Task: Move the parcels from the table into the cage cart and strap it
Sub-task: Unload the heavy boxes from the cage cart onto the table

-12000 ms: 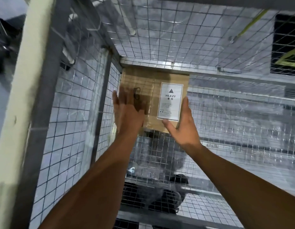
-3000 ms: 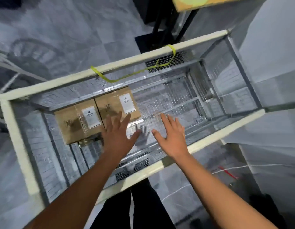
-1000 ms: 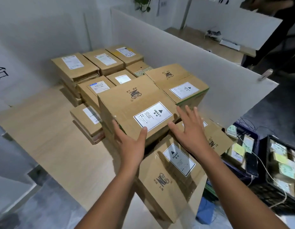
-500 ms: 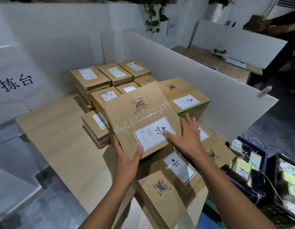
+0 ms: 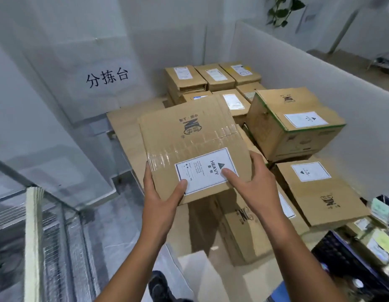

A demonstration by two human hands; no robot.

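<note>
In the head view, a brown parcel with a white HEAVY label is held over the near left part of the bench, its top face tilted toward the person. The left hand grips the near left corner, thumb on top and fingers curled beneath. The right hand grips the near right edge, fingers wrapped round it and thumb pressed on the label. A green-edged parcel sits on a stack to the right. A row of parcels lines the far end. The cage cart stands at the near left.
</note>
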